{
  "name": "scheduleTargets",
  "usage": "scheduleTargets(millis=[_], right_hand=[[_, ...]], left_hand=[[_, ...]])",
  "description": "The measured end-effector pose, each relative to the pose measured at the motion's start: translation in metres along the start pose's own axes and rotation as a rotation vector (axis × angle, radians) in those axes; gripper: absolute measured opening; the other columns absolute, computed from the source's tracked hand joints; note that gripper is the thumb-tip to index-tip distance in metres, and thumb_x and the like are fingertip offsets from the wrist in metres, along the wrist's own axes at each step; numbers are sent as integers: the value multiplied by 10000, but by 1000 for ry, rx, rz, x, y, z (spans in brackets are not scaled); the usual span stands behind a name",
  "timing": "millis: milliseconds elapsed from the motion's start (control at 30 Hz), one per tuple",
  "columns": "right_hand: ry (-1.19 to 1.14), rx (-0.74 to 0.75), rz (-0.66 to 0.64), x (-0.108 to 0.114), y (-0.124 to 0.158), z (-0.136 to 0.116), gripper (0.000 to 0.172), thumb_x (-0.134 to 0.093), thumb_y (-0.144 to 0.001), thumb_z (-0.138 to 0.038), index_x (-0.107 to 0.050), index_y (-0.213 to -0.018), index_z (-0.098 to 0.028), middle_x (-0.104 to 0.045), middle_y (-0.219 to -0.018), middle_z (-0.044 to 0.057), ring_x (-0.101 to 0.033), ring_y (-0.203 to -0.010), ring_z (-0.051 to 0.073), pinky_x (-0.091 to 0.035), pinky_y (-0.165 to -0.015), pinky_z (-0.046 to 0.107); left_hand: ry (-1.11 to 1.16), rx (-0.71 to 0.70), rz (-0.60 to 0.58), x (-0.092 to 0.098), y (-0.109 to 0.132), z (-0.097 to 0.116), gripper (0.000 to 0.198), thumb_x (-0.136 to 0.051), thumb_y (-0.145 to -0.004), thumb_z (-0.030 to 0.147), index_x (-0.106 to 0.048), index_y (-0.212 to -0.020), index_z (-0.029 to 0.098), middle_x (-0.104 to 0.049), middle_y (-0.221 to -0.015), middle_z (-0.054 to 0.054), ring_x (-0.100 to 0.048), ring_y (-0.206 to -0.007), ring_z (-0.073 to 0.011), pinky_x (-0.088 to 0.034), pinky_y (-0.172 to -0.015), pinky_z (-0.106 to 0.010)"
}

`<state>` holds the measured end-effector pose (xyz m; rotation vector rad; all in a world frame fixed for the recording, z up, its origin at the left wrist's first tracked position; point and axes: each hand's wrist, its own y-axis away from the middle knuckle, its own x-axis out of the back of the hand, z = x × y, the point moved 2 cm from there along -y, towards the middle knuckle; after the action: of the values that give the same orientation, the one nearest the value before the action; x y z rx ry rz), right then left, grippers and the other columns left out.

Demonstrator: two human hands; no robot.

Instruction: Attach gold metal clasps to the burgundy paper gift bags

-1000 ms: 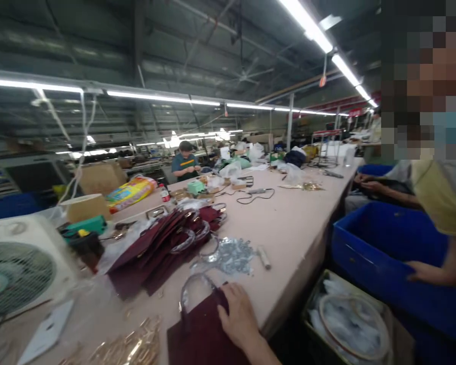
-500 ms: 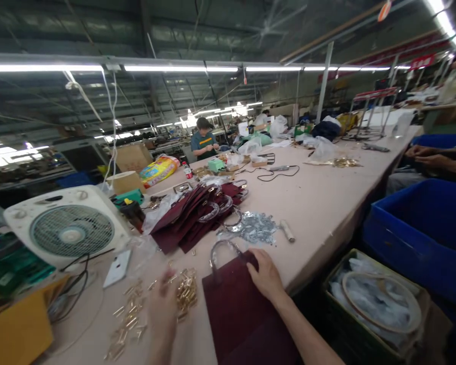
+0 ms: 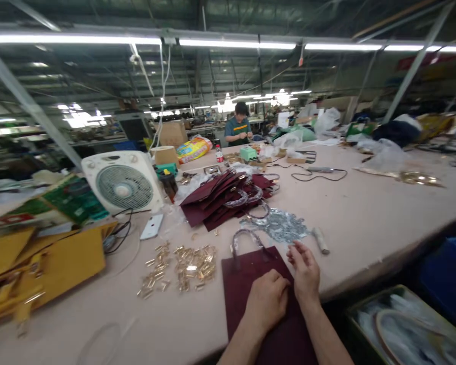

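A dark maroon bag panel (image 3: 238, 284) with a plastic-wrapped handle (image 3: 247, 233) lies flat on the table in front of me. My left hand (image 3: 266, 299) rests over the panel with its fingers curled closed; what they hold, if anything, is hidden. My right hand (image 3: 305, 274) is at the panel's right edge, its fingers bent and a little apart, with nothing visible in them. Just beyond it spread many thin grey metal pieces (image 3: 283, 225). Small gold-coloured metal fittings (image 3: 195, 266) lie in loose heaps left of the panel.
A pile of maroon bag pieces (image 3: 213, 200) lies behind the panel. A short pale cylinder (image 3: 320, 241) lies to the right. At left are a white phone (image 3: 151, 226), a box fan (image 3: 123, 185) and yellow cardboard (image 3: 72, 263). A co-worker (image 3: 238, 126) sits across the table.
My left hand has moved right from the gold fittings to over the panel. My right hand has let go of the panel's top edge. The view has turned left.
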<state>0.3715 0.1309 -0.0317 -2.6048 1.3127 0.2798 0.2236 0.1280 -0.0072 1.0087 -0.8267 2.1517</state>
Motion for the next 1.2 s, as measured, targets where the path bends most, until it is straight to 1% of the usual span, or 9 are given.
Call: scheduleTargets(millis=[133, 267, 400, 533, 633, 800, 933, 1067, 1200], right_hand=[[8, 17, -213, -41, 11, -16, 434, -751, -845, -497, -720, -1131, -173, -699, -813, 8, -624, -700, 148, -524, -695, 274], [195, 59, -683, -95, 36, -37, 345, -730, -868, -463, -753, -1078, -192, -749, -907, 47, -667, -768, 187, -549, -731, 306], [404, 275, -1091, -139, 67, -50, 205, -647, -902, -287, -752, -1063, -216, -750, -970, 52, -677, -851, 208, -537, -798, 324], [610, 451, -1307, -169, 94, -43, 178, -668, -829, -136, -755, -950, -233, -728, -935, 22, -653, -859, 192, -483, -805, 286], [742, 486, -1378, -183, 111, -29, 145, -792, -783, -205, -752, -919, -241, -712, -916, 8, -655, -833, 187, -464, -754, 264], [986, 589, -1334, -192, 128, -11, 390, -906, -722, -433, -757, -1020, -230, -693, -1070, 57, -691, -928, 239, -515, -759, 303], [1072, 660, -1328, -191, 133, -4, 235, -847, -817, -395, -763, -895, -189, -687, -1079, 72, -692, -938, 225, -550, -763, 298], [1065, 835, -1354, -185, 142, 0, 108, -671, -954, -226, -724, -1007, -149, -685, -1082, 102, -676, -967, 230, -572, -752, 313], [1046, 1017, -1326, -176, 149, -2, 154, -533, -992, -112, -679, -1040, -128, -683, -1032, 112, -674, -915, 242, -571, -689, 330]], left_hand=[[-30, 37, -18, -11, -1, -12, 201, -609, -896, 298, -729, -1013, 186, -724, -975, -112, -685, -836, -259, -554, -688, -334], [15, 85, 5, -27, 0, -27, 276, -623, -897, 313, -722, -1124, 190, -756, -1029, -133, -696, -907, -307, -578, -773, -394], [44, 28, 43, -36, 2, -31, 276, -546, -961, 261, -723, -1168, 217, -719, -1141, -116, -672, -994, -265, -558, -937, -405], [81, 48, 42, -37, -1, -31, 258, -549, -953, 243, -761, -1099, 220, -713, -1051, -86, -685, -918, -226, -591, -834, -357], [73, 22, 74, -33, -2, -30, 259, -591, -915, 241, -762, -1108, 213, -721, -1032, -83, -698, -870, -223, -600, -751, -337], [37, 41, 96, -24, 0, -27, 224, -613, -888, 248, -759, -1057, 252, -733, -1035, -61, -703, -849, -220, -594, -689, -324], [36, 46, 79, -18, -2, -21, 228, -575, -905, 201, -746, -1047, 247, -715, -1014, -68, -689, -875, -216, -586, -729, -319], [37, 22, 58, -14, -5, -15, 236, -524, -928, 172, -730, -1031, 223, -687, -995, -86, -660, -888, -231, -581, -752, -343], [17, 21, 54, -10, -4, -8, 231, -508, -942, 164, -722, -1011, 215, -672, -982, -97, -644, -900, -243, -571, -767, -357]])
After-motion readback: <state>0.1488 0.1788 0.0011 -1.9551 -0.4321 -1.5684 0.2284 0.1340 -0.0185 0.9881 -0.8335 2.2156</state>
